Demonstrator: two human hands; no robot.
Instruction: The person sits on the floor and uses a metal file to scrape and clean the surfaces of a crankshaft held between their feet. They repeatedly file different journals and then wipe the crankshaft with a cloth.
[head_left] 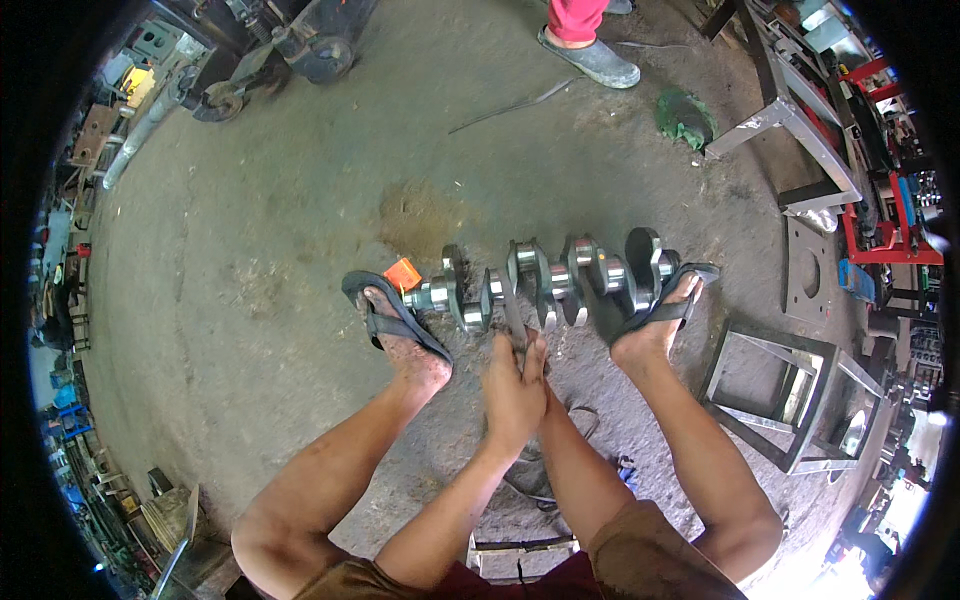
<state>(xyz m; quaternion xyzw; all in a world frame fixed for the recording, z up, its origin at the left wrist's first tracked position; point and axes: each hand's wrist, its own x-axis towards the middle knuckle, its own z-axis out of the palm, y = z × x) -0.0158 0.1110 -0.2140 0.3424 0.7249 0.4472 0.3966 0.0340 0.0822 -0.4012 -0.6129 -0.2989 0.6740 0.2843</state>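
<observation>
A steel crankshaft (543, 285) with shiny journals lies crosswise on the floor between my sandalled feet. A flat grey strip (514, 312) runs from its middle part down to my hands; whether it loops round a journal I cannot make out. My left hand (511, 398) is closed on the strip's near end. Pressed against it, my right hand (537, 358) is closed at the same place, mostly hidden behind the left one. An orange tag or small packet (403, 274) sits at the crankshaft's left end, beside my left sandal (400, 322).
To the right stand a metal stool frame (775, 400) and a steel-legged bench (790, 120). A green rag (686, 118) and a thin dark strip (520, 104) lie on the floor ahead. Another person's shoe (592, 60) is at the top. Wheeled equipment (325, 58) stands far left.
</observation>
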